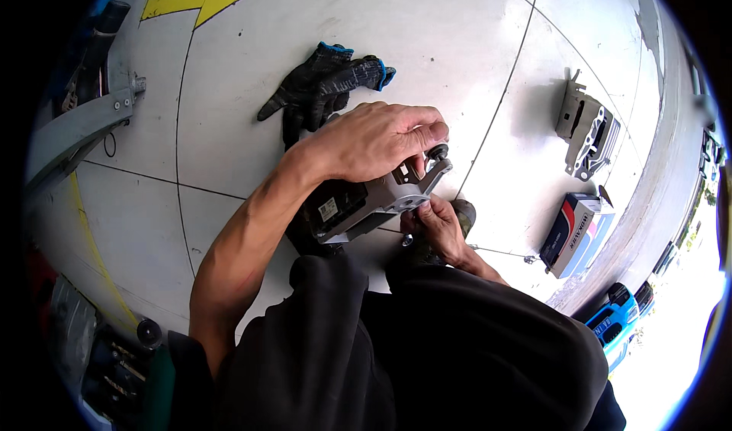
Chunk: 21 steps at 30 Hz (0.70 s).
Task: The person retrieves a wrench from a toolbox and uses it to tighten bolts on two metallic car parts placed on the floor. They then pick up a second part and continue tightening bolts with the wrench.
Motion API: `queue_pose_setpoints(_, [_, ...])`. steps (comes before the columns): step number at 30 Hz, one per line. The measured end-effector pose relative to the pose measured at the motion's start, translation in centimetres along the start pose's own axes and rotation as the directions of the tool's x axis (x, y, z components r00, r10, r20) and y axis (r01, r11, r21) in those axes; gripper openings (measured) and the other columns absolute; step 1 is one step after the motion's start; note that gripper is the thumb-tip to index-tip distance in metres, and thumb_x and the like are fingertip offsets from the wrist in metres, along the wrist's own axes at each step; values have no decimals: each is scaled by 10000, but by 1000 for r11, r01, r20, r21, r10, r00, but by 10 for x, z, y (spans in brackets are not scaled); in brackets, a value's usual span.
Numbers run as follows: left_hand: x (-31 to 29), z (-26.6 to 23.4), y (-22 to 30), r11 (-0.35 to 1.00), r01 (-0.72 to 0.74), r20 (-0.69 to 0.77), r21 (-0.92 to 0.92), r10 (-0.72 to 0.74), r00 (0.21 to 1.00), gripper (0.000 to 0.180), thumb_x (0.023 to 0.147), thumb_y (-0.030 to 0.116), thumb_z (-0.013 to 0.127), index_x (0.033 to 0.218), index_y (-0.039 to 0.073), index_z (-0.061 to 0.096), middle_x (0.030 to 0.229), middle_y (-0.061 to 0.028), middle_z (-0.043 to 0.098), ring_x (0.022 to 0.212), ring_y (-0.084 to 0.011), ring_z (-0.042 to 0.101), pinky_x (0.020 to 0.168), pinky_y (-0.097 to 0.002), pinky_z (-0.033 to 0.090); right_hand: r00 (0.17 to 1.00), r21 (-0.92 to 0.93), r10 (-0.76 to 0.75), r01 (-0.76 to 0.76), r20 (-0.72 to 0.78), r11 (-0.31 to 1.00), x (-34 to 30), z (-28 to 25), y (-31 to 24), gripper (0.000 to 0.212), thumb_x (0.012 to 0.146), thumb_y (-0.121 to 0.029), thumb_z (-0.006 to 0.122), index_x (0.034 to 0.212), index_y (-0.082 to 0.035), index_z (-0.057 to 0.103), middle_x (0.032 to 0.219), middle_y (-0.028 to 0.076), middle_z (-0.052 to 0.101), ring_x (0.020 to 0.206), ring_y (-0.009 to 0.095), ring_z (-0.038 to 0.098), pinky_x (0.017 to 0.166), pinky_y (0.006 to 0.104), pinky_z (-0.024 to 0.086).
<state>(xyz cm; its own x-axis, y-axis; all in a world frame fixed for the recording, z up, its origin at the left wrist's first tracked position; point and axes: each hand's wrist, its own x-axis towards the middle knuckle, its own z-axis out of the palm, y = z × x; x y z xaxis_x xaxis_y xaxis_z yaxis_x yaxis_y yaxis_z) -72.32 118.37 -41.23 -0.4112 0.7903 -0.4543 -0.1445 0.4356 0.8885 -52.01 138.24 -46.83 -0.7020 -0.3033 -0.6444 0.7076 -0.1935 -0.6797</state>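
Observation:
Above my lap is a black-and-grey metal bracket assembly (390,197) with a white label on its dark housing. From its right end an arm sticks out, tipped with a round black knob (438,152). My left hand (374,137) arches over the top, its fingers curled down on the assembly and its thumb beside the knob; some fingertips are hidden. Lower right, my right hand (442,227) has its fingers closed at the assembly's lower edge. A small shiny bolt-like end (407,240) shows just below those fingers.
Black work gloves with blue cuffs (324,84) lie on the pale floor beyond my left hand. A similar metal bracket part (587,130) and a printed carton (576,233) are at right. At left stands a grey metal equipment arm (84,130). Tools (118,370) show lower left.

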Motion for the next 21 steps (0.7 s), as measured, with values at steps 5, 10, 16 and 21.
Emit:
queue_pose_setpoints(5, [6,-1,-8,993,24,129,-113,-9,992,327,1128,357,530,1318,108,625,991,-55,729,954,-141,691,874,-335,553,912,-285,-198,94,-360,954,-26,-75,-46,512,1142,-498,453,892,-69,575,762,-32,474,687,75,400,631,261,359])
queue_pose_setpoints(10, [16,-6,-9,993,30,211,-115,-6,977,258,1124,227,535,1332,87,595,1023,-49,723,967,-145,681,919,-332,547,906,-383,-258,119,-335,916,-30,-82,-91,491,1132,-483,497,941,-52,634,771,-39,486,695,66,400,633,258,359])
queue_pose_setpoints(16, [11,-8,-12,984,-10,198,-180,46,979,274,1096,179,589,1351,77,585,1047,-52,749,984,-141,682,930,-329,535,879,-894,-472,152,-73,422,-26,-35,-138,182,1060,-259,649,1082,-87,703,718,35,579,655,158,504,656,347,432])
queue_pose_setpoints(21, [13,-3,-6,993,48,232,-109,-22,973,290,1091,210,608,1351,84,586,1029,-35,759,993,-142,685,918,-328,534,828,-827,-348,222,439,-516,-15,-48,-229,64,960,-212,740,950,-154,715,699,3,607,647,146,530,640,322,462])
